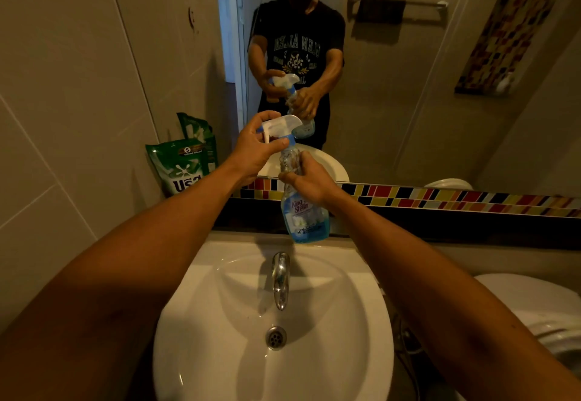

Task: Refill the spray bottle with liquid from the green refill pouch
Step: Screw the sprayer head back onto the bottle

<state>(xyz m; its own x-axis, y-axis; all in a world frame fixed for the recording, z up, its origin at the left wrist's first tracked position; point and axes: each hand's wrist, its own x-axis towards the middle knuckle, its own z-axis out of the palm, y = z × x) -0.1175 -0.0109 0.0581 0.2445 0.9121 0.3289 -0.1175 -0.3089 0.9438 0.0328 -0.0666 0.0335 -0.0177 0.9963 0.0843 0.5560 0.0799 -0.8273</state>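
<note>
Both forearms reach over the sink (361, 322). Right hand (309, 182) clamps the spray bottle (303, 215) neck; left hand (256, 149) wraps the trigger head (279, 124). I should twist steadily, bottle upright. Green refill pouch (180, 165) waits left.

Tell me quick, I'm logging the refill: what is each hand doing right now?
Left hand: closed on the spray head of the spray bottle.
Right hand: closed around the bottle's neck, holding it over the sink.

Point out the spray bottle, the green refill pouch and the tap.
clear blue-labelled spray bottle (303, 215), head view, label.
green plastic refill pouch (179, 166), head view, front panel.
chrome metal tap (280, 278), head view, spout.
</note>
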